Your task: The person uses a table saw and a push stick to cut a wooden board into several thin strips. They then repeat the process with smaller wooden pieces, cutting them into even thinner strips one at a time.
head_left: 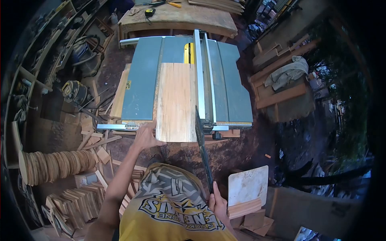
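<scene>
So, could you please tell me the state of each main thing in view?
Pale rectangular wooden board: flat on the grey-blue metal saw table, near end overhanging.
Yellow slotted insert: partly covered.
Long black stick: slanting, gripped by the right hand.
Left hand: at the board's near left corner.
Crumpled greyish cloth: draped over wood.

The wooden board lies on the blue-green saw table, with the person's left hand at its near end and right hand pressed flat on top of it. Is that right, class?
Not quite: the head view shows the right hand off the wooden board, gripping a long dark stick. The rest stands.
</scene>
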